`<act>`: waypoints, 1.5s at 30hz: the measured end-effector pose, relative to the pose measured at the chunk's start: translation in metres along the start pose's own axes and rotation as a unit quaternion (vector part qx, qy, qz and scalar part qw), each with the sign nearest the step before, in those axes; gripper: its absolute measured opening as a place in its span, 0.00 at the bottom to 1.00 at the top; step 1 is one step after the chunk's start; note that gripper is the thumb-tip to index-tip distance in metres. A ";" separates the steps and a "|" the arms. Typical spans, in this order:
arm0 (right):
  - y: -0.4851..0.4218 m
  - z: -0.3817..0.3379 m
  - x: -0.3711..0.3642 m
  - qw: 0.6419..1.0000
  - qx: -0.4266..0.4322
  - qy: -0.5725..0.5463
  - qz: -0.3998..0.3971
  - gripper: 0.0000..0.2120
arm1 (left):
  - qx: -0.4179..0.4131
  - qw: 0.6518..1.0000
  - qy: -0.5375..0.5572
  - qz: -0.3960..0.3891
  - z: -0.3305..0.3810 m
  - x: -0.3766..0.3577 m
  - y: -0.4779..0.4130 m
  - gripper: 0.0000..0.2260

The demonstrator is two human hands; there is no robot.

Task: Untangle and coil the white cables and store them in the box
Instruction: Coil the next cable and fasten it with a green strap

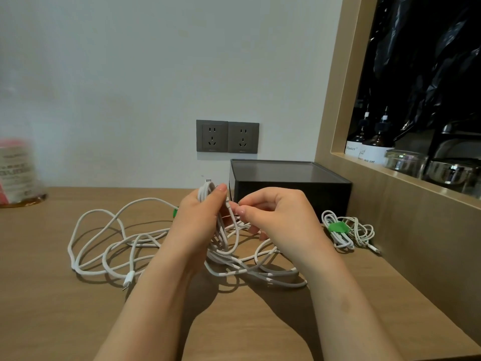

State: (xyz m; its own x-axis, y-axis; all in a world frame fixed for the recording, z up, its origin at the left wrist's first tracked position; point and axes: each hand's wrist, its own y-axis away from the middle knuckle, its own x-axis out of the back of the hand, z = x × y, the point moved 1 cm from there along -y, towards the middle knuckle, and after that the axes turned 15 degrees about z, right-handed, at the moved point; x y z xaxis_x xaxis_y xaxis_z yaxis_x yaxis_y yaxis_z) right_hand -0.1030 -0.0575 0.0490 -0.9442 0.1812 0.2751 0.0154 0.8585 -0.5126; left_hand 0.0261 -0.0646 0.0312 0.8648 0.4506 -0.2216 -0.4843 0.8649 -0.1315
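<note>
The wooden worktop (78, 321) carried everything, with the black box (286, 196) standing at the back near the wall; whether its top was open could not be told. In front of it sprawled the loose tangle of white cables (140, 237), looping from the left side across to under the wrists, none of it in the box yet.

The left grip (200, 220) was curled round a hank of gathered loops (208, 190) held upright above the tangle. The right grip (281, 217) pinched a single strand between thumb and forefinger just beside that hank.

To the right, near the box, lay a finished bundle (343, 230) cinched by a green tie (338, 227).

The cable looked light, limp and smooth, likely to spring out of its loops if let go, so the hank probably wanted holding across all its turns. A free plug end (128, 279) at the front would likely be the best place to start drawing a strand clear.
</note>
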 end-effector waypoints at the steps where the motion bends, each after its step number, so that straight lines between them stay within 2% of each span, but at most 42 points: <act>1: 0.000 0.001 0.000 1.000 -0.001 0.000 -0.002 0.06 | 0.010 1.000 0.022 0.002 0.001 0.000 0.000 0.10; 3: -0.002 0.003 0.001 1.000 -0.005 0.005 -0.005 0.06 | 0.038 0.997 0.065 0.013 0.001 0.001 0.001 0.09; 6: -0.003 0.008 0.000 0.999 -0.010 0.030 -0.014 0.06 | 0.052 0.995 0.067 0.044 0.000 0.001 0.000 0.11; 11: -0.002 0.011 -0.004 0.997 -0.021 0.064 -0.030 0.07 | 0.011 0.995 -0.033 0.095 -0.002 0.005 -0.003 0.11; 17: -0.001 0.015 -0.012 0.994 -0.032 0.101 -0.031 0.08 | -0.021 0.995 -0.094 0.033 -0.002 0.011 0.000 0.10; 20: 0.000 0.016 -0.017 0.992 -0.044 0.114 -0.033 0.10 | -0.061 0.988 -0.145 0.010 0.016 0.021 -0.020 0.15; 22: 0.000 0.016 -0.020 0.990 -0.045 0.127 -0.040 0.11 | -0.119 0.966 -0.228 0.006 0.027 0.027 -0.036 0.17; 23: -0.001 0.016 -0.023 0.988 -0.036 0.141 -0.045 0.11 | -0.160 0.944 -0.289 0.004 0.029 0.030 -0.044 0.17; 25: -0.008 0.016 -0.029 0.979 -0.004 0.197 -0.054 0.11 | -0.247 0.874 -0.418 0.008 0.023 0.036 -0.058 0.16; 26: -0.013 0.016 -0.033 0.972 0.012 0.227 -0.057 0.11 | -0.283 0.843 -0.457 0.019 0.015 0.039 -0.065 0.15; 28: -0.029 0.016 -0.045 0.961 0.039 0.268 -0.058 0.10 | -0.320 0.821 -0.470 0.048 0.000 0.045 -0.078 0.14; 34: -0.081 0.029 -0.102 0.956 0.094 0.265 -0.078 0.12 | -0.286 0.855 -0.418 0.113 -0.021 0.062 -0.109 0.13; 41: -0.107 0.076 -0.149 0.953 0.011 0.292 -0.076 0.13 | -0.210 0.885 -0.402 0.108 -0.036 0.069 -0.123 0.15; 45: -0.102 0.085 -0.152 0.951 0.000 0.299 -0.082 0.11 | -0.198 0.890 -0.398 0.098 -0.035 0.067 -0.127 0.15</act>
State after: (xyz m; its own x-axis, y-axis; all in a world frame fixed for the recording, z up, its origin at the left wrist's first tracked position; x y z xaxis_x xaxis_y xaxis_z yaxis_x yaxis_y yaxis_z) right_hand 0.0105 -0.2131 -0.0098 -0.5785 0.2848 0.7643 -0.1168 0.8985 -0.4232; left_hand 0.1409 -0.1516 -0.0014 0.5026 0.7340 0.4568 -0.5082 0.6783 -0.5307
